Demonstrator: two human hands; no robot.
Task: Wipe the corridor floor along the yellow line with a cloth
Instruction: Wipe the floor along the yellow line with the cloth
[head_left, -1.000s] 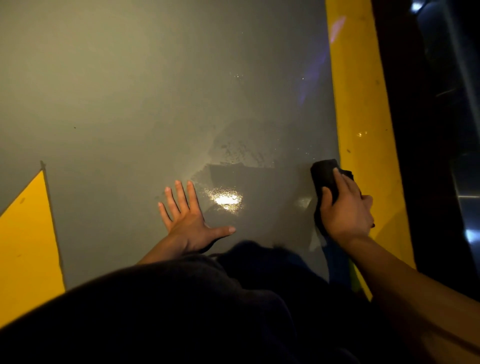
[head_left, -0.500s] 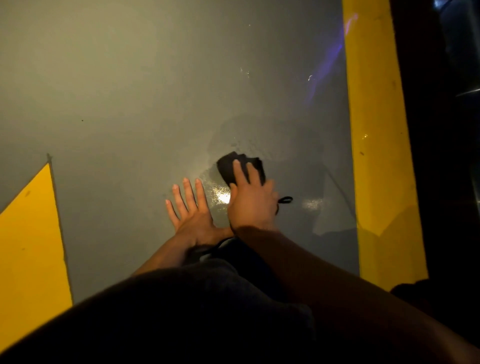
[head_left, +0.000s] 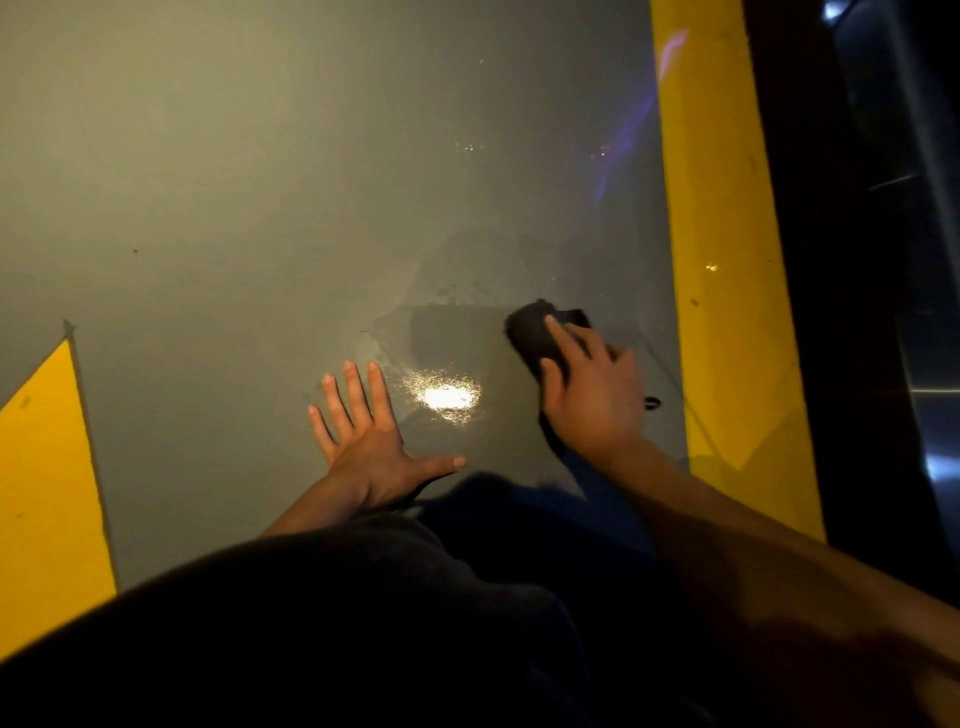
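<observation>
The right hand (head_left: 592, 400) presses a dark cloth (head_left: 535, 332) flat against the grey corridor floor (head_left: 260, 182), fingers laid over its top with the thumb at its near side; whether the fingers curl round an edge cannot be told, so the grip reads as a press rather than a pinch. The cloth lies on the floor just left of the yellow line (head_left: 722, 260), apart from it, at the right margin of a darker wet patch (head_left: 467, 332). The left hand (head_left: 363, 441) rests open, fingers spread and straight, palm down on the floor beside a bright glare spot (head_left: 447, 397) on the damp surface. A yellow triangular marking (head_left: 47, 493) sits at the floor's left edge. Judgement: the cloth appears soft, light and bunched, likely damp, and should slide readily over the smooth painted floor; it will deform under pressure, so a flat palm over its centre, with fingertips holding the leading edge, would control it best. The wet floor may be slippery under the bracing hand. No brands, labels or legible writing are visible on the cloth or the floor.
</observation>
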